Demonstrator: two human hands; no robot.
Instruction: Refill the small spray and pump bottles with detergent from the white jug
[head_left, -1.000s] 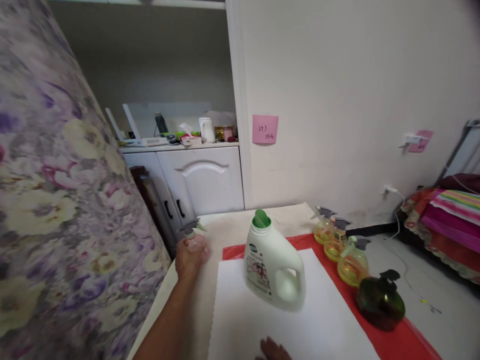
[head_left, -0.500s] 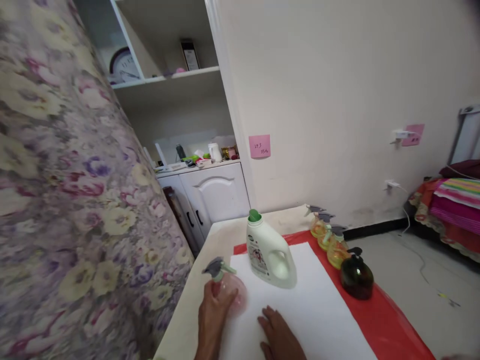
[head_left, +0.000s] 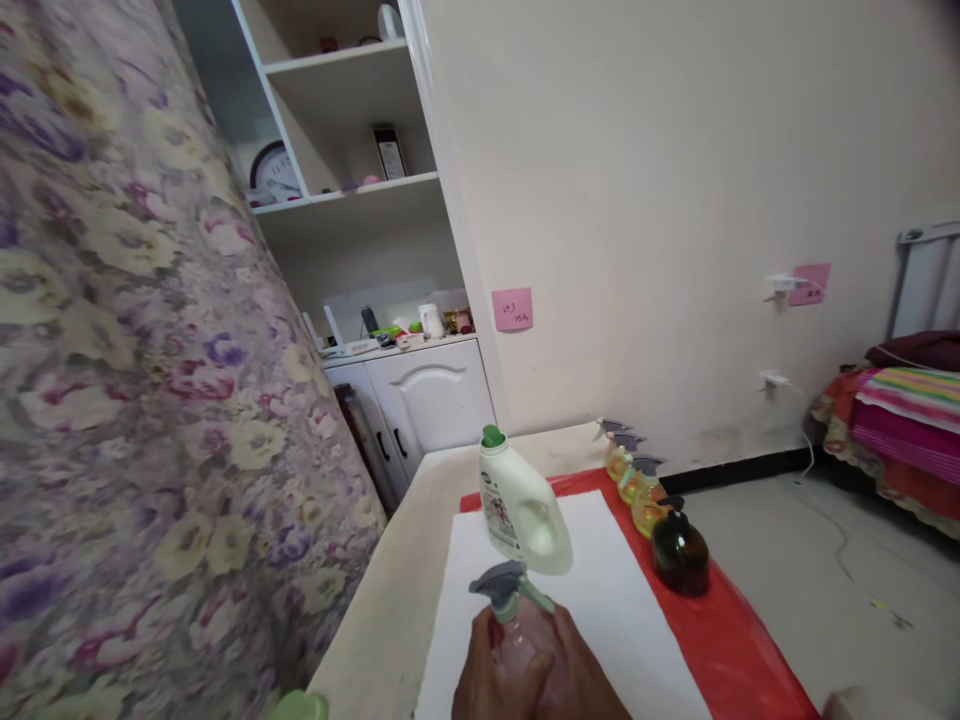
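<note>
At the near edge of the white sheet (head_left: 637, 650), a clear pinkish spray bottle (head_left: 517, 635) with a grey trigger head stands roughly upright. My left hand (head_left: 480, 680) is closed around its left side, thumb across the front. My right hand (head_left: 589, 670) wraps its right side, with the fingers partly hidden behind the bottle. Beyond it stands a pale green detergent jug (head_left: 517, 510) with a green spout in its open neck. The jug is apart from both hands.
Yellow spray bottles (head_left: 646, 510) and a dark green-brown bottle (head_left: 679, 555) line the red sheet (head_left: 697, 640) on the right. A green round object (head_left: 300, 706) shows at the lower left. A floral curtain (head_left: 180, 400) hangs left; a wall (head_left: 637, 250) stands behind.
The pink spray bottle has moved right and nearer in my left hand. My right hand has come off the white sheet onto the bottle. The view has shifted slightly.
</note>
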